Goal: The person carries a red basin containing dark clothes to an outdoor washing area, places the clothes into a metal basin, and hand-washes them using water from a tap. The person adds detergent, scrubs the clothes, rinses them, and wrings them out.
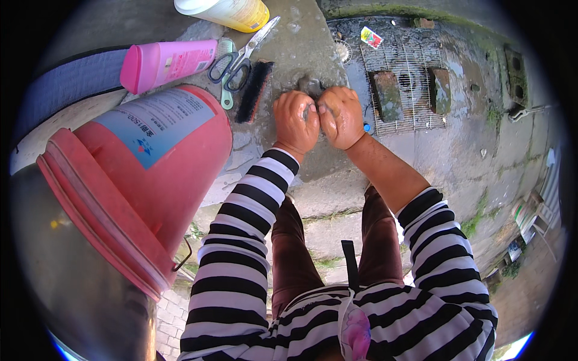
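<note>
My left hand (295, 118) and my right hand (339, 116) are side by side above the wet concrete ledge (293, 49), both wet and clenched. Bits of a small grey wet cloth (306, 113) show between the fingers of each fist; most of it is covered, and its exact kind cannot be made out. Left of my left hand lies a black-bristled scrubbing brush (255, 92). Beyond it are scissors with dark handles (239, 63), partly over a pale green brush handle (226, 97).
A large red plastic bucket (189, 149) bearing a label stands at left, beside a pink bottle (180, 63) and a yellow-and-white container (239, 13). Right of the ledge, bricks (386, 97) rest on a metal grate (415, 58). A blue cap (367, 127) lies near my right wrist.
</note>
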`<action>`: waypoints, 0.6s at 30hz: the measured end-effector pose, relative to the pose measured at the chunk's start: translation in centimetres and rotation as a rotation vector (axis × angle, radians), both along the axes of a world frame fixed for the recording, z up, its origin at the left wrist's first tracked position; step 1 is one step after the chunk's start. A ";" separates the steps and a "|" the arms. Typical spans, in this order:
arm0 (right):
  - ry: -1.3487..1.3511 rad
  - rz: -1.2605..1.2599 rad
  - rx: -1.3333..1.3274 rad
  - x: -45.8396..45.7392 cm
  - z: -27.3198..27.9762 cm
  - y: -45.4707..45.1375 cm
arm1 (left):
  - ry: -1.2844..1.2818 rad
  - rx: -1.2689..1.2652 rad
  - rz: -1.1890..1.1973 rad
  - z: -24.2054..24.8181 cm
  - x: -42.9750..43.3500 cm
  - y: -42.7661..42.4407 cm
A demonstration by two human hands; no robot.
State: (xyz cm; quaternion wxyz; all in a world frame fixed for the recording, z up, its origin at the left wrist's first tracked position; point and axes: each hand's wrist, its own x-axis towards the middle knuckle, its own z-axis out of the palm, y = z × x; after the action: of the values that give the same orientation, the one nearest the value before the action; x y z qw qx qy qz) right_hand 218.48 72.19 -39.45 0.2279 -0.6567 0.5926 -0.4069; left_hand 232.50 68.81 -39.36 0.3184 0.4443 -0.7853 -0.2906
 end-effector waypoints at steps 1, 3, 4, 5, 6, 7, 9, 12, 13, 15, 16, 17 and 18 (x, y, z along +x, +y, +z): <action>0.004 0.017 0.001 -0.2 -0.1 -0.4 | 0.000 0.013 -0.015 0.0 0.0 -0.4; 0.016 0.048 0.000 -0.6 -0.1 -0.8 | 0.002 0.035 -0.049 0.1 0.1 -1.0; 0.012 0.042 -0.008 -0.7 -0.1 -1.4 | 0.013 0.026 -0.068 0.4 0.0 -1.4; 0.009 0.037 -0.020 -0.8 0.0 -2.3 | 0.015 -0.004 -0.055 0.4 -0.1 -2.2; 0.007 0.037 -0.029 -0.5 0.2 -2.6 | 0.018 -0.030 -0.035 0.2 0.0 -2.6; 0.022 0.019 0.021 -0.7 0.4 -2.8 | 0.031 -0.064 -0.026 0.5 -0.4 -3.2; 0.055 -0.011 0.102 -0.4 1.0 -3.1 | -0.047 0.093 0.091 0.6 -0.6 -2.1; -0.110 -0.419 0.514 1.4 3.4 -0.4 | 0.059 0.480 0.460 3.2 -2.1 0.4; -0.208 -0.498 0.621 1.2 4.3 1.3 | 0.245 0.661 0.605 5.1 -2.3 2.5; -0.679 -0.576 0.881 0.9 7.3 5.0 | 0.383 0.784 0.606 8.1 -1.1 5.9; -1.016 -0.655 1.010 0.9 9.6 6.8 | 0.601 0.931 0.520 9.8 0.1 7.5; -1.287 -0.539 1.090 0.2 12.0 8.7 | 0.816 1.066 0.420 11.8 1.4 9.0; -1.503 -0.307 0.980 -0.6 12.8 11.0 | 0.760 1.084 0.338 14.3 2.4 10.3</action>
State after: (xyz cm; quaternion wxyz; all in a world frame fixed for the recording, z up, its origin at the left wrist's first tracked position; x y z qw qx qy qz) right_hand 217.87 83.20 -26.69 0.7512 0.0379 0.4755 -0.4562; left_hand 234.90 79.06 -25.01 0.3456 0.5247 -0.2825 -0.7248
